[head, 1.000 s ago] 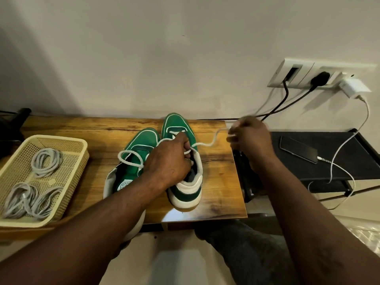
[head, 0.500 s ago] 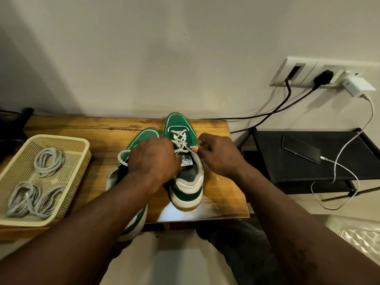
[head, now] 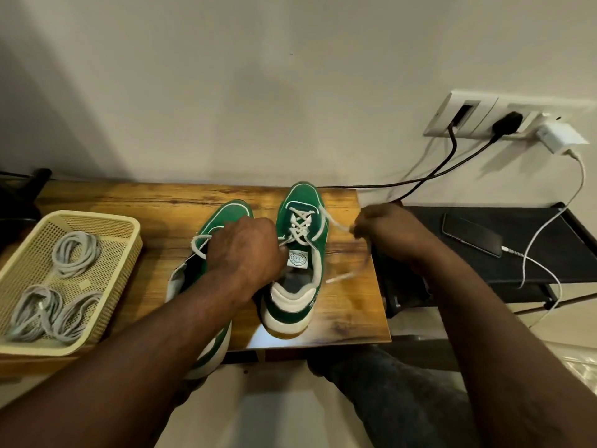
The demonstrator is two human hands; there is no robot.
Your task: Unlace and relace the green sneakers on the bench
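Two green sneakers stand side by side on a wood-grain table [head: 145,202], toes toward the wall. The right sneaker [head: 303,195] sits near the table's right edge. The left sneaker [head: 231,215] sits just beside it, its heel overhanging the front edge. A white lace [head: 300,226] crosses the right sneaker's upper eyelets.

The tongue label [head: 297,259] carries a round emblem; its writing is too small to read.

The left hand [head: 245,250] rests over the gap between the sneakers. Its grip is curled closed on a strand of the white lace that runs in under the fingers. The right hand [head: 387,227] is beyond the right edge, its grip pinching the lace's other strand, which is drawn taut from the shoe. A loose lace loop [head: 198,244] lies on the left sneaker.

At the table's left edge is a cream mesh basket [head: 97,218] of coiled grey cords [head: 76,253].

The wall [head: 226,92] is plain off-white. It carries a socket plate [head: 468,114] with a black plug [head: 507,122] and a white charger [head: 562,137]. The charger's cable reaches a phone [head: 471,234] on a black shelf [head: 533,253].
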